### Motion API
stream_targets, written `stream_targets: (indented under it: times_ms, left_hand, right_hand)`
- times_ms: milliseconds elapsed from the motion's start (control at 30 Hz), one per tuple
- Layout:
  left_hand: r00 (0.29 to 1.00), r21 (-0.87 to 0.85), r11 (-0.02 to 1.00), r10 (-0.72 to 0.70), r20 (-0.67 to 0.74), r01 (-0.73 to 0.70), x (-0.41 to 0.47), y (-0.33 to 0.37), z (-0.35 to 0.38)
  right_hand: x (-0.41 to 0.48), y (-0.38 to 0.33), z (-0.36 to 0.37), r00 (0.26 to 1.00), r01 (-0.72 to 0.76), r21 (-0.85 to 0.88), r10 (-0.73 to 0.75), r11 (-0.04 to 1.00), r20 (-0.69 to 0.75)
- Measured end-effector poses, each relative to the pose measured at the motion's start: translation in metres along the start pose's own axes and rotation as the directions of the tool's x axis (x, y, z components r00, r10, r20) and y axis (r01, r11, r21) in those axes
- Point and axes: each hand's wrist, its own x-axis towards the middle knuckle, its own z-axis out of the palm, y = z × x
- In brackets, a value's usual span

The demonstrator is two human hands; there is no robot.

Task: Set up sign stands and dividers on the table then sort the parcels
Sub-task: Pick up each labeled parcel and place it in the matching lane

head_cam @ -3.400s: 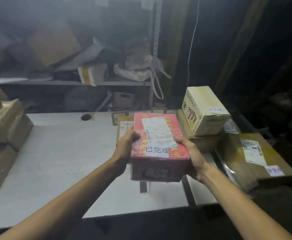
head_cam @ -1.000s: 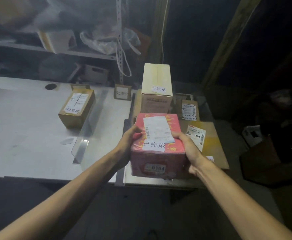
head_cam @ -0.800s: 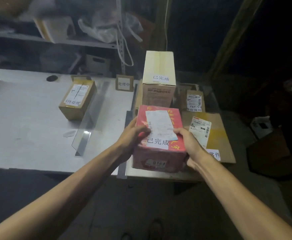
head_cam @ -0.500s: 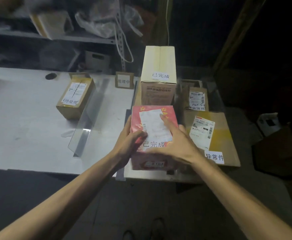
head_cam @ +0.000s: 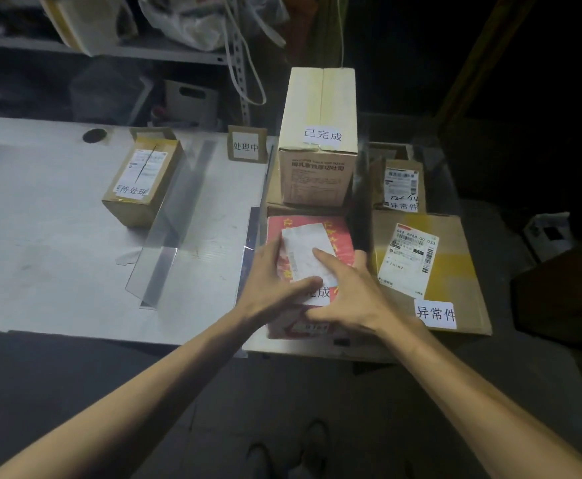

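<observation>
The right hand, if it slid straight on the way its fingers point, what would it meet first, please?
Probably the left hand: the right hand lies flat on the red parcel, fingers aimed leftward at it, though depth is unclear.

Red parcel went from held in the air to resting on the table

The red parcel (head_cam: pixel 312 243), which both hands had carried by its sides above the table edge, came down into the bay just in front of the tall cream box (head_cam: pixel 319 140), between the clear divider (head_cam: pixel 258 216) and the flat brown parcel (head_cam: pixel 431 271). The right hand (head_cam: pixel 348 299) left the parcel's right side and lay flat across its top, fingers spread over the white label. The left hand (head_cam: pixel 275 281) shifted from the left side up onto the top near edge, thumb crossing the label. The camera view swung right and tipped further down, so the left stacks dropped out of sight.
</observation>
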Motion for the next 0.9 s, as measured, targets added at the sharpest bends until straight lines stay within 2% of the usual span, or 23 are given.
stream_targets:
  times_ms: [100,267,333,400,500,567,633,767,900]
  left_hand:
    - [0.997,0.15,0.988,-0.039,0.06,0.029,-0.004,-0.008,0.005]
    - [0.984,0.378,0.925,-0.041,0.175,-0.029,-0.001,-0.017,0.004]
    - [0.978,0.517,0.853,-0.049,0.204,-0.065,0.0,-0.009,0.007]
    - [0.972,0.662,0.74,-0.051,0.23,-0.118,0.003,0.008,0.013]
    - [0.973,0.737,0.64,0.086,0.214,-0.218,0.007,0.04,0.01]
    - [0.962,0.703,0.658,0.218,0.167,-0.271,0.004,0.057,-0.008]
    - [0.944,0.66,0.684,0.305,0.126,-0.309,-0.005,0.067,-0.04]
    - [0.94,0.609,0.747,0.34,-0.007,-0.266,-0.024,0.053,-0.123]
    - [0.936,0.649,0.748,0.311,-0.163,-0.136,-0.057,0.028,-0.223]
  right_hand:
    - [0.002,0.006,0.009,0.999,-0.028,-0.04,0.029,0.999,0.039]
    - [0.005,-0.001,0.031,0.988,-0.109,-0.089,0.118,0.99,0.096]
    - [0.008,-0.007,0.026,0.978,-0.134,-0.123,0.151,0.983,0.143]
    - [0.006,-0.011,0.016,0.981,-0.112,-0.16,0.135,0.981,0.141]
    - [0.004,-0.018,0.004,0.996,0.047,-0.129,-0.057,0.991,-0.074]
    - [0.006,-0.031,-0.003,0.959,0.163,-0.045,-0.169,0.986,-0.229]
    - [0.012,-0.056,-0.008,0.919,0.266,-0.017,-0.259,0.964,-0.297]
    - [0.028,-0.134,-0.001,0.838,0.483,-0.078,-0.487,0.872,-0.248]
    - [0.039,-0.226,0.037,0.781,0.594,-0.098,-0.601,0.799,-0.168]
